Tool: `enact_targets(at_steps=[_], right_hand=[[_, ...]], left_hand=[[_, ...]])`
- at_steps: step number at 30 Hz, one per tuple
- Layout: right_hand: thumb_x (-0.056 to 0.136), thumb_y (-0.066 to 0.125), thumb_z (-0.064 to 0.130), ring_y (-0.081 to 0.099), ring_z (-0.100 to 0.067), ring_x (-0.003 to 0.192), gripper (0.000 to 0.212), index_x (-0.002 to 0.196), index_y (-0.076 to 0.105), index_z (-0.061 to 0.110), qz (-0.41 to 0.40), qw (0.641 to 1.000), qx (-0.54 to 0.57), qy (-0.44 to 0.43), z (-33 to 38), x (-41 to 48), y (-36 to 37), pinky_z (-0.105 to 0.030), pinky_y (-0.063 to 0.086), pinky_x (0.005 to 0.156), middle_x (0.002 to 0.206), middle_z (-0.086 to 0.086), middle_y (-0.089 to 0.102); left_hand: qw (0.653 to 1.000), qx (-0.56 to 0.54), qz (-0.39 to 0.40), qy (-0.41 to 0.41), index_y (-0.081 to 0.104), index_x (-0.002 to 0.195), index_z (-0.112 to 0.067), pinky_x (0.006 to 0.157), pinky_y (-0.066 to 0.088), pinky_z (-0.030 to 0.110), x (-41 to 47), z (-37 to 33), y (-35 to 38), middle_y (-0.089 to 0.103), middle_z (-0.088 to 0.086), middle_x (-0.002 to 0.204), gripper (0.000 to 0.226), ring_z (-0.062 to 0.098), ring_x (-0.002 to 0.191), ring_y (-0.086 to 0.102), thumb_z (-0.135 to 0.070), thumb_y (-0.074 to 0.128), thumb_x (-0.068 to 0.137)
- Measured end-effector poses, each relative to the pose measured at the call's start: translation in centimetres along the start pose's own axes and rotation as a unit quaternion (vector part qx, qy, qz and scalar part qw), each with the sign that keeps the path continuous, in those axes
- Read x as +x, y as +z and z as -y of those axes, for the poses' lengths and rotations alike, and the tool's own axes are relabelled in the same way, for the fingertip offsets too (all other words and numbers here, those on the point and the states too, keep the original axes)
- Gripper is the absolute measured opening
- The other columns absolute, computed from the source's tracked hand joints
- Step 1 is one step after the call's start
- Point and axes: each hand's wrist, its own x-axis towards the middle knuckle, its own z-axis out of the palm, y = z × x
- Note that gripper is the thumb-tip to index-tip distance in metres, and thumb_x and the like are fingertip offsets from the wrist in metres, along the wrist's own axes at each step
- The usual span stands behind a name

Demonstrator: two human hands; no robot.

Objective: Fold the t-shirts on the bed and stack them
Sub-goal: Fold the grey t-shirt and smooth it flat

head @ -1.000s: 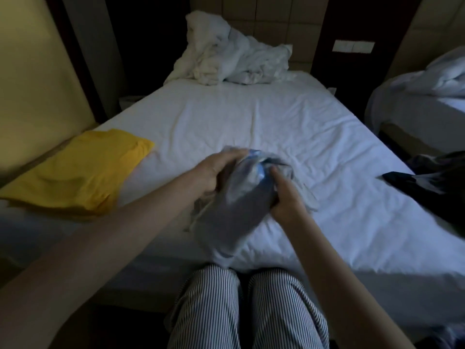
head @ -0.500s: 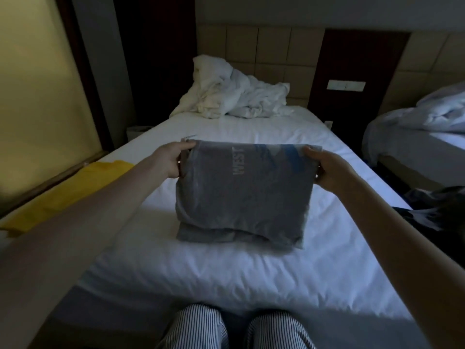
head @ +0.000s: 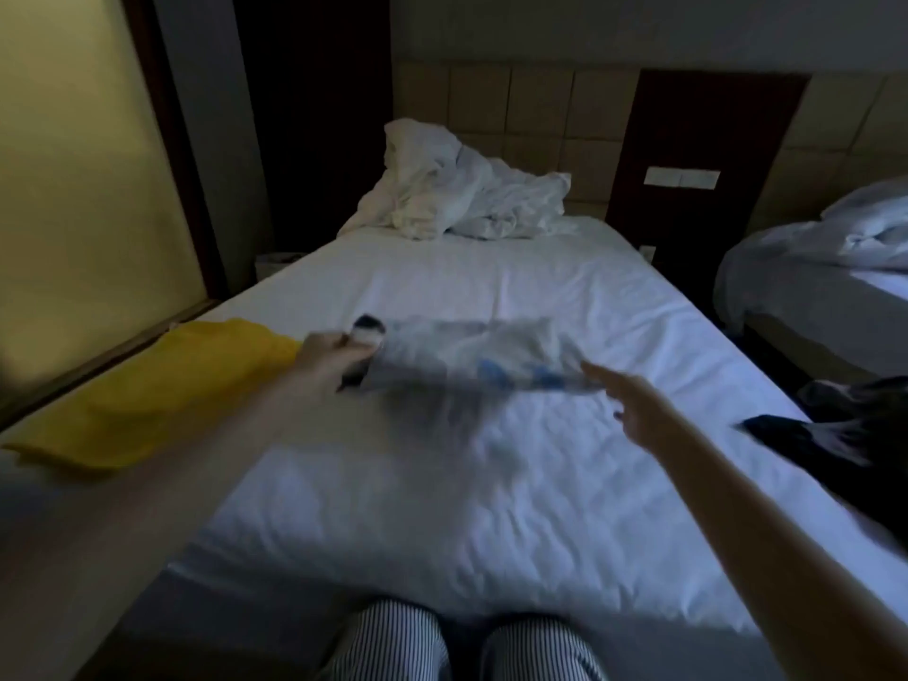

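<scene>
Grey t-shirt (head: 467,353) gripped at one end over the bed (head: 491,508).
The shirt, smeared by motion blur, is pinched at its left end by the left hand (head: 334,358). The right hand (head: 634,405) is seen with fingers straight, just beside the shirt's right end; contact cannot be told. A yellow t-shirt (head: 162,390) is laid flat at the bed's left edge, and a dark garment (head: 835,435) at its right.

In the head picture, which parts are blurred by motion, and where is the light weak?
Head view: the grey t-shirt, left hand and right hand are smeared by motion; same view, the crumpled white bedding looks sharper; same view, the light is dim, darkest at the far wall.
</scene>
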Motion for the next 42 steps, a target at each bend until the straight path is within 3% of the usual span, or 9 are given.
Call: enact_targets(at_steps=[3,7,11,16,20,24,29,34,42], right_hand=[[0.084,0.067,0.035,0.060,-0.018,0.069,0.041,0.101,0.068,-0.002,-0.020,0.991,-0.090,0.093,-6.7,-1.8,1.2,-0.023,0.045,0.063,0.086,-0.015,0.059],[0.085,0.063,0.038,0.052,-0.034,0.107,0.033,0.084,0.072,0.006,-0.094,0.974,-0.198,0.062,-9.7,-2.4,1.6,-0.040,0.042,0.097,0.091,-0.018,0.063],[0.088,0.054,0.038,0.035,-0.030,0.117,0.031,0.079,0.070,0.013,-0.090,0.951,-0.296,0.024,-9.8,-3.6,1.9,-0.032,0.033,0.088,0.085,-0.006,0.058],[0.083,0.059,0.035,0.027,-0.031,0.128,0.039,0.107,0.061,0.005,-0.145,0.917,-0.372,0.010,-9.6,-3.2,2.7,-0.037,0.026,0.102,0.126,-0.015,0.048],[0.086,0.057,0.026,0.022,-0.029,0.136,0.037,0.120,0.055,0.010,-0.158,0.888,-0.380,-0.205,-7.5,-2.5,4.5,-0.035,0.013,0.108,0.134,-0.008,0.048],[0.094,0.037,0.035,0.017,-0.025,0.143,0.044,0.134,0.049,0.021,0.028,0.813,-0.500,-0.296,-5.5,0.1,8.1,-0.034,0.009,0.112,0.146,0.000,0.040],[0.101,0.024,0.039,0.001,-0.029,0.145,0.044,0.144,0.025,0.041,0.108,0.775,-0.581,-0.224,-5.9,5.4,10.1,-0.048,-0.003,0.114,0.156,0.013,0.013],[0.095,0.019,0.058,-0.009,-0.025,0.145,0.053,0.146,0.007,0.047,0.066,0.822,-0.554,-0.112,-8.9,9.6,7.3,-0.054,-0.007,0.114,0.158,0.009,-0.003],[0.093,0.018,0.063,-0.004,-0.027,0.145,0.058,0.147,0.007,0.045,0.079,0.806,-0.581,-0.083,-8.7,10.5,7.3,-0.056,-0.002,0.114,0.158,0.009,-0.003]], left_hand=[[0.996,0.050,0.003,-0.070,0.065,0.078,-0.006,0.072,0.046,0.026,-3.5,7.1,1.0,0.063,0.011,0.088,0.017,0.014,0.078,0.062,-0.021,0.071,0.084],[0.984,0.135,-0.061,-0.097,0.069,0.075,-0.014,0.090,0.042,0.040,-5.8,10.4,1.7,0.067,0.006,0.088,0.031,0.025,0.089,0.059,-0.043,0.062,0.084],[0.968,0.202,-0.107,-0.103,0.071,0.086,-0.012,0.087,0.040,0.039,-6.9,9.9,2.4,0.066,0.011,0.097,0.035,0.031,0.094,0.057,-0.038,0.047,0.088],[0.959,0.241,-0.120,-0.085,0.053,0.097,-0.008,0.089,0.038,0.042,-7.2,8.8,3.4,0.056,0.014,0.105,0.029,0.036,0.105,0.050,-0.034,0.054,0.083],[0.958,0.206,-0.184,0.081,0.057,0.111,-0.010,0.091,0.043,0.044,-6.0,6.4,4.0,0.061,0.011,0.115,0.057,0.033,0.108,0.053,-0.044,0.048,0.065],[0.894,0.346,-0.005,0.285,0.065,0.112,-0.009,0.100,0.035,0.037,-3.2,4.1,7.8,0.063,0.011,0.119,0.051,0.030,0.118,0.052,-0.036,0.038,0.079],[0.757,0.578,0.152,0.265,0.022,0.148,-0.036,0.114,-0.001,0.055,2.4,4.3,11.2,0.015,-0.006,0.159,0.046,0.021,0.147,0.002,-0.041,0.021,0.102],[0.838,0.511,0.156,0.109,0.003,0.143,-0.055,0.112,-0.008,0.061,6.4,7.6,9.6,-0.008,-0.016,0.158,0.052,0.023,0.146,-0.009,-0.066,0.013,0.093],[0.844,0.511,0.125,0.101,0.003,0.146,-0.051,0.113,-0.008,0.055,6.6,8.1,9.9,-0.004,-0.015,0.159,0.055,0.021,0.147,-0.007,-0.065,0.014,0.093]])
